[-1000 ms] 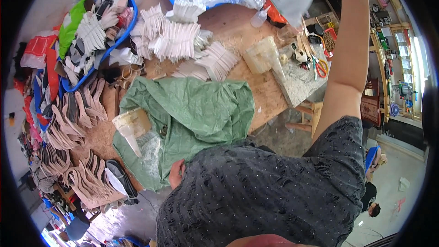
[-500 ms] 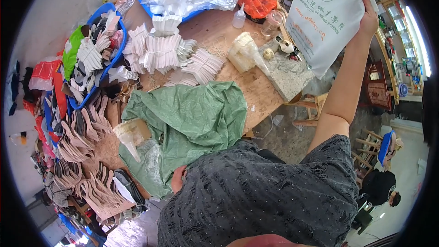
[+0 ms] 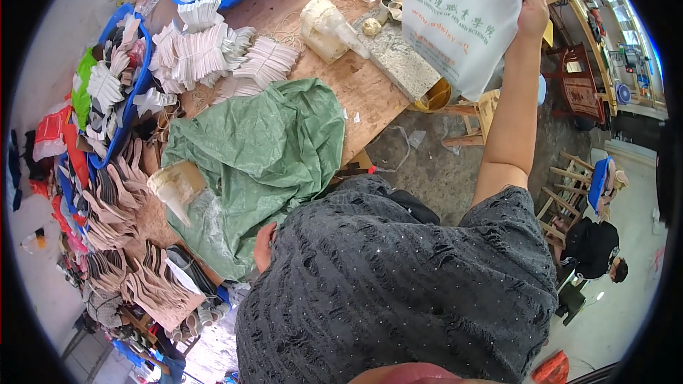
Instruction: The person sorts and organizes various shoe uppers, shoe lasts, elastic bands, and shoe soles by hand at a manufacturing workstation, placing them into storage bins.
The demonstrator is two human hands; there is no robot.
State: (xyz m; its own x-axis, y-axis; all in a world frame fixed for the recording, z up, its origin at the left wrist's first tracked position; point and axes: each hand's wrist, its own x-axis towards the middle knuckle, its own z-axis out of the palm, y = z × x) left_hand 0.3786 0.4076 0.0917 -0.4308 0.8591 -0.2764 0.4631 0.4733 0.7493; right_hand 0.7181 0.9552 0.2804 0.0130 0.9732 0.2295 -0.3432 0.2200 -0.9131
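White bag (image 3: 459, 25), printed green and orange, hangs clasped by right grip (image 3: 531, 13); left's unclear.

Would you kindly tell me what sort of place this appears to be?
It looks like a small workshop, possibly one making shoe parts. A wooden worktable carries bundles of thin white pieces, rows of curved, sole-like pieces and a speckled slab.
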